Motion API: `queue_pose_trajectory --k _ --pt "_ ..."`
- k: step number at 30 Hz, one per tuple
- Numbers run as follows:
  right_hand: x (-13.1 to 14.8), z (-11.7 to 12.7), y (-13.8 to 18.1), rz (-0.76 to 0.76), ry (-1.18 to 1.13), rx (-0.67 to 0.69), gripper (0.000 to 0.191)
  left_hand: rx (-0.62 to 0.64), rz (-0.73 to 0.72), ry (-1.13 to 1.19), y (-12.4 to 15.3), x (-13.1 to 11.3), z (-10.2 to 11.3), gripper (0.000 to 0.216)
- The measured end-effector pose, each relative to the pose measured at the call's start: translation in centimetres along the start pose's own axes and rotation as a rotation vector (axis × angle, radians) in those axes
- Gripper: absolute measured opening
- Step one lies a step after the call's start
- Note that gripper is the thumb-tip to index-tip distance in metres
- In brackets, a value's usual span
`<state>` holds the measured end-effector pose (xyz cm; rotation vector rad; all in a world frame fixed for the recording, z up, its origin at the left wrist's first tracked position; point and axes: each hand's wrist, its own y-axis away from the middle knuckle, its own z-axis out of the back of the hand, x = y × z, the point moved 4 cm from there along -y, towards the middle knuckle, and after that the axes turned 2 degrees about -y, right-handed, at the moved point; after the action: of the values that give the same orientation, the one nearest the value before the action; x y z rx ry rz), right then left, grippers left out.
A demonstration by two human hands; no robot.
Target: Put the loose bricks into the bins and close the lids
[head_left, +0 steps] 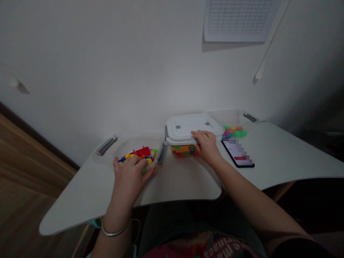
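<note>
At the left, a clear plastic box [106, 146] with grey latches holds red, yellow, blue and green plastic toy pieces [142, 152]. My left hand [130, 172] curls over its front rim, thumb toward the right corner; the fingertips are partly hidden. Beside it stands a second clear box [176, 152], full of orange, green and red pieces. A white lid [190, 126] covers that box. My right hand [206, 144] grips the lid's front right edge, fingers on top and thumb below against the front.
Right of the lidded box lies a phone [236, 153] with its screen lit. Behind it, another clear box [224, 116] contains several coloured round pieces [238, 132]. The white table [177, 186] has a curved front edge and meets the wall at the back.
</note>
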<state>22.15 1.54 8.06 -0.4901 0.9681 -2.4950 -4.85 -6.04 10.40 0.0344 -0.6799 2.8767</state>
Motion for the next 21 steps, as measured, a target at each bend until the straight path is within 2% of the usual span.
queue_pose_trajectory --k 6,13,17,21 --pt "0.8 -1.7 -2.0 0.035 0.017 0.056 0.029 -0.035 0.025 -0.035 -0.3 0.4 0.0 0.033" --pt "-0.7 -3.6 -4.6 0.008 0.076 0.021 0.03 -0.055 -0.02 0.02 -0.4 -0.2 0.0 0.032" --pt "-1.1 -4.0 -5.4 -0.039 0.135 0.022 0.028 -0.085 -0.048 0.067 -0.3 -1.0 0.0 0.03" --pt "-1.2 -3.8 -6.0 -0.054 0.095 0.049 0.03 -0.144 -0.082 0.116 -0.2 -2.6 0.2 0.027"
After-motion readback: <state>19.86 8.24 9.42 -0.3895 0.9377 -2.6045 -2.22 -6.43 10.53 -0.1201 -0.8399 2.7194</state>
